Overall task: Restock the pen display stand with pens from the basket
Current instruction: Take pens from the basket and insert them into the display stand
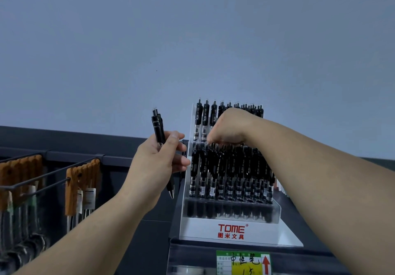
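Note:
A clear tiered pen display stand (232,229) with a red TOME label sits on the shelf, its rows filled with several black pens (229,167). My left hand (158,163) grips a small bunch of black pens (158,128) upright, just left of the stand. My right hand (227,128) reaches over the stand from the right, fingers curled down onto the tops of the front-row pens; what the fingertips pinch is hidden. The basket is not in view.
Metal hooks at the left carry utensils with brown wooden handles (83,187). A price tag (243,263) with a red arrow sits on the shelf edge below the stand. A plain grey wall fills the upper view.

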